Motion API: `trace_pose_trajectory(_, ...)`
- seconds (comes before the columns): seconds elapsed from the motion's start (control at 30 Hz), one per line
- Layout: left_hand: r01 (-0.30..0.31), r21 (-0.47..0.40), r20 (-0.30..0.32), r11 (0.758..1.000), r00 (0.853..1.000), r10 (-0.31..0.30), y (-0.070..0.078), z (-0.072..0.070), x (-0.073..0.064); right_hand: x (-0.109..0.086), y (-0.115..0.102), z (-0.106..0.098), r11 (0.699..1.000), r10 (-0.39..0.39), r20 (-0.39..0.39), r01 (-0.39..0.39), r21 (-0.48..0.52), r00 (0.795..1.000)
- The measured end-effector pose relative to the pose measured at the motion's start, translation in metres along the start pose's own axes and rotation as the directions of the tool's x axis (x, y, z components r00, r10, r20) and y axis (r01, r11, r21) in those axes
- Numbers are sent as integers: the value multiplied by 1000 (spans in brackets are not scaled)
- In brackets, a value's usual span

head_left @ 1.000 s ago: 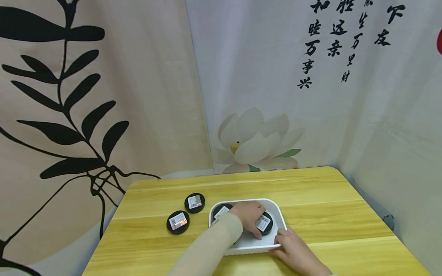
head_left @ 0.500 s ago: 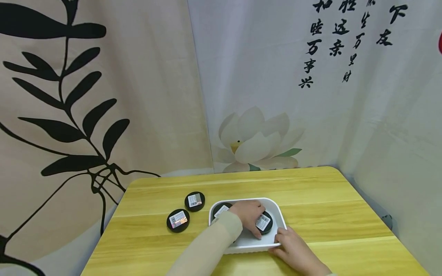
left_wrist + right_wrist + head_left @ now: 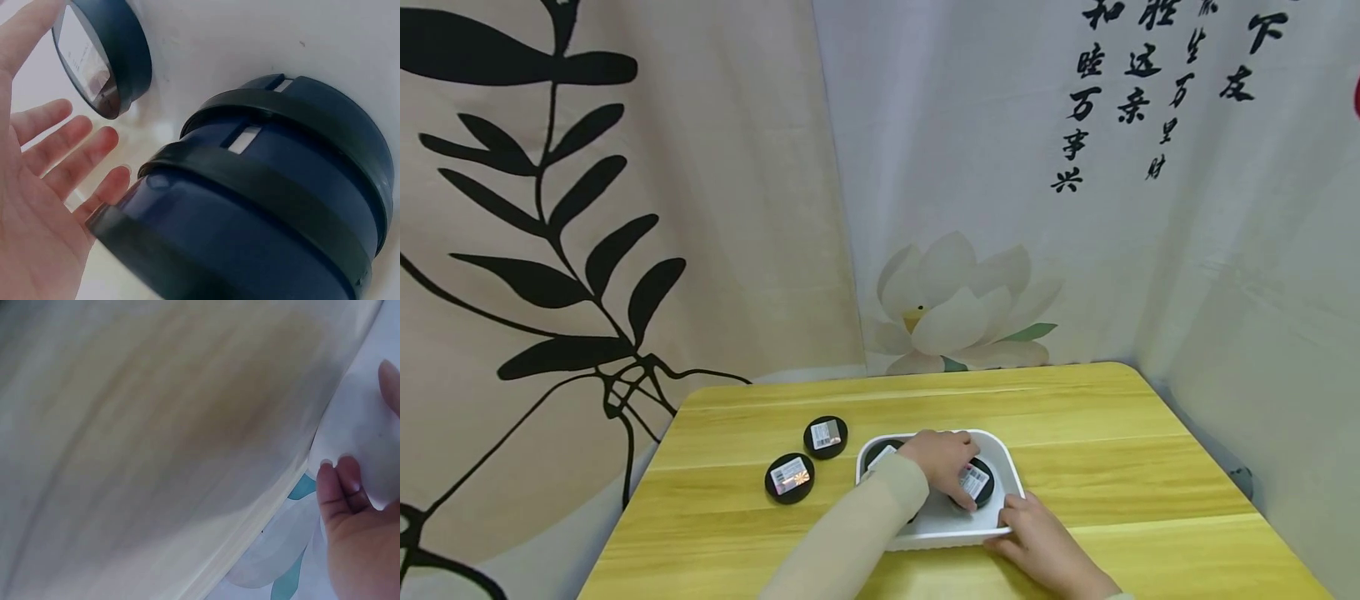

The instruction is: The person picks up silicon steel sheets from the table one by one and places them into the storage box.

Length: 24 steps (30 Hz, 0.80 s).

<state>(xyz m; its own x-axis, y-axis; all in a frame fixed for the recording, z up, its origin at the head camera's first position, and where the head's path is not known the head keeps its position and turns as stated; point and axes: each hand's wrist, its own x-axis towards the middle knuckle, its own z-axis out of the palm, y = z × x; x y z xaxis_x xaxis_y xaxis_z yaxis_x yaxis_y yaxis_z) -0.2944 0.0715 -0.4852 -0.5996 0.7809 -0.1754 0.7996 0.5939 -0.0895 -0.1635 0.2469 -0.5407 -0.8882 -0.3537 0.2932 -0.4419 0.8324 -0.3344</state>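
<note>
A white tray [image 3: 940,539] stands on the table. My left hand [image 3: 938,458] reaches into it, thumb and fingers spread around a flat round black container [image 3: 983,492] with a barcode label. In the left wrist view the thumb overlaps the rim of that container [image 3: 134,56], while the other fingers are extended below it. Beside those fingertips lie dark round containers [image 3: 250,206], close together. Another labelled black container [image 3: 878,452] shows at the tray's left, partly behind the sleeve. My right hand [image 3: 1045,542] grips the tray's near right corner, fingers over the rim and thumb outside.
Two more black containers, one farther back [image 3: 825,437] and one nearer [image 3: 789,478], lie label up on the wooden table [image 3: 1135,467] left of the tray. A printed curtain [image 3: 955,167] hangs behind the table.
The left hand has shifted slightly, its thumb moving up over the labelled container's near side. The right hand keeps its hold on the tray corner. The head view has drifted a little.
</note>
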Motion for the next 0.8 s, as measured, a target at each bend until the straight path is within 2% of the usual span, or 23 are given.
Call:
trace_pose_trajectory(0.13, 10, -14, 13, 1000, 1000, -10, 0, -6, -1, 0, 0, -1, 1000, -1, -10, 1, -3, 1000)
trace_pose_trajectory(0.37, 16, 1, -20, 1000, 1000, -16, 0, -14, -2, 1, 0, -2, 1000, -5, -16, 5, -3, 1000)
trace_pose_trajectory(0.57, 26, -50, -25, 998, 999, -27, 0, -22, -5, 1, 2, -1, 1000, 1, -8, -1, -2, 1000)
trace_pose_trajectory(0.8, 27, -105, -32, 994, 999, -30, -1, -29, -12, 1, 3, 3, 1000, -17, -39, 17, -5, 999)
